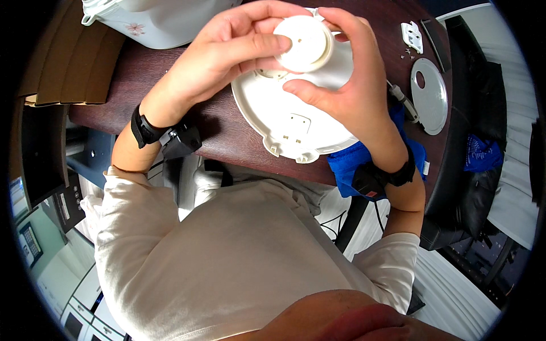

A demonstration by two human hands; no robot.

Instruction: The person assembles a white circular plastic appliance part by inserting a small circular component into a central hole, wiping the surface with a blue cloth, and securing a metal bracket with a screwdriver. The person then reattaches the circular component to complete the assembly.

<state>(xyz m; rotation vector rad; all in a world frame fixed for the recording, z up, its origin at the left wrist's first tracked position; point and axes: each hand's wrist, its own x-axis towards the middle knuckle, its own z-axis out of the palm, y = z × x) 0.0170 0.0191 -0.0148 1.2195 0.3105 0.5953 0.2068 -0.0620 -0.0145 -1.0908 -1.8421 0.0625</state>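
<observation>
Dark wooden table (142, 74) bears white lid (284, 122), metal disc (430, 98), blue cloth (350, 165).

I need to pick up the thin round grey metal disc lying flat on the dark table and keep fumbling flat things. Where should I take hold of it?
Grip the round grey metal disc at its rim, probably from the table-edge side: it lies flat, so slide it past the dark wooden table edge, then pinch the overhang. Its small off-centre hole may also take a fingertip.

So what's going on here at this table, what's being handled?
A person holds a small round white plastic cap with both hands, the left hand and the right hand, just above a large round white plastic lid lying on the dark brown wooden table. A blue cloth sits under the right wrist. A round grey metal plate and a screwdriver lie off to the right.
</observation>
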